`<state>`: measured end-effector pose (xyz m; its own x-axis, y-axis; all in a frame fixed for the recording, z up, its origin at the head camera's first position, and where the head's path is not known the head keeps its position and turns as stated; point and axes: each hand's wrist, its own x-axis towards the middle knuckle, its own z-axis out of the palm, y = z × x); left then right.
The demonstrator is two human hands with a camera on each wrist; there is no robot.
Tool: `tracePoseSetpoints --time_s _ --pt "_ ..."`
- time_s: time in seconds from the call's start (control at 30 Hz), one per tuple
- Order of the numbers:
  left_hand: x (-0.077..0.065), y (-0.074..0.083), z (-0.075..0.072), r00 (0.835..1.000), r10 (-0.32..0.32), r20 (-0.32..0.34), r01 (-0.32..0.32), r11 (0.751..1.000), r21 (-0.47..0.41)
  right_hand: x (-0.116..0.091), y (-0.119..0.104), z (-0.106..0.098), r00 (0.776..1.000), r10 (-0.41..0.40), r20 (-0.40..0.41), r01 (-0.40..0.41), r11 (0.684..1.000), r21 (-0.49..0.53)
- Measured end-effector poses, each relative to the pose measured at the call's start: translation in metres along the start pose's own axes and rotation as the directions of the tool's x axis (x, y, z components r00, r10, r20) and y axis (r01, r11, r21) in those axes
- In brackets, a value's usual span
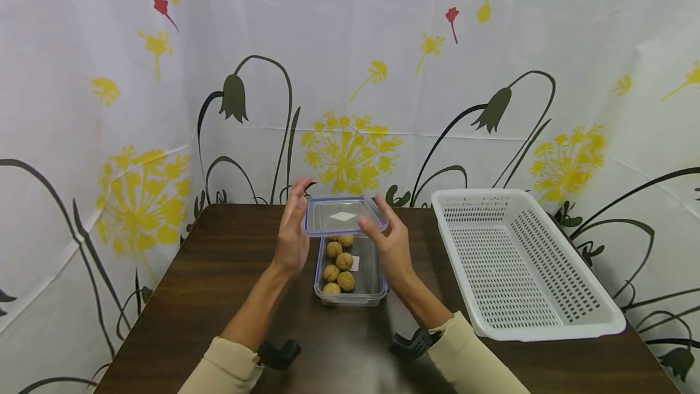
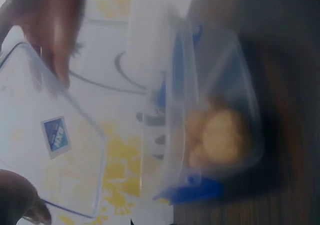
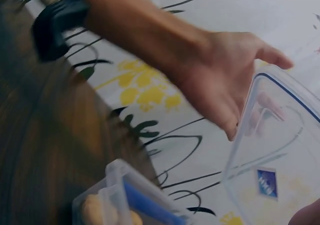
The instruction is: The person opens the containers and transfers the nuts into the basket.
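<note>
A clear plastic lid with a blue seal [image 1: 319, 211] is tilted above a clear food container [image 1: 352, 298]. My left hand [image 1: 292, 236] holds its left edge, fingers fairly straight. The right hand [image 1: 392, 248] grips the opposite edge, its thumb over the top face. Several walnuts [image 1: 345, 261] lie inside the open container, mostly along its left side; the lid hides the far end. Through the lid in the right wrist view, part of the left hand [image 3: 220, 75] shows. The container [image 2: 245, 80] looks blurred in the left wrist view.
A white perforated plastic basket [image 1: 476, 297] stands on the right of the dark wooden table [image 1: 219, 272]. Behind the table hangs a white curtain [image 1: 350, 35] with printed flowers. Dark straps with devices sit on both wrists.
</note>
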<state>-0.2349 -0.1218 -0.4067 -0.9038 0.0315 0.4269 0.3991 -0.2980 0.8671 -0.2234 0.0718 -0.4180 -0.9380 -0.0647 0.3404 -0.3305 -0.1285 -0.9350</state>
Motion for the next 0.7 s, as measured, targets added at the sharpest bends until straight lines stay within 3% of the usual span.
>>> tracePoseSetpoints --time_s 0.17,0.33,0.5,0.7 --pt "-0.002 0.007 -0.014 0.988 -0.152 -0.008 0.152 0.988 0.002 -0.004 0.009 0.009 0.989 -0.083 0.120 0.076 0.996 0.056" --pt "-0.004 0.012 -0.030 0.976 -0.218 -0.011 0.218 0.975 0.039 -0.008 0.016 0.020 0.983 -0.076 0.164 0.078 0.997 -0.006" --pt "-0.008 0.017 -0.046 0.978 -0.210 -0.015 0.210 0.966 0.147 -0.013 0.020 0.033 0.987 -0.021 0.157 0.053 0.978 -0.203" --pt "-0.015 0.020 -0.070 0.990 -0.137 0.032 0.125 0.959 0.255 -0.019 0.024 0.052 0.988 -0.010 0.156 0.056 0.955 -0.293"
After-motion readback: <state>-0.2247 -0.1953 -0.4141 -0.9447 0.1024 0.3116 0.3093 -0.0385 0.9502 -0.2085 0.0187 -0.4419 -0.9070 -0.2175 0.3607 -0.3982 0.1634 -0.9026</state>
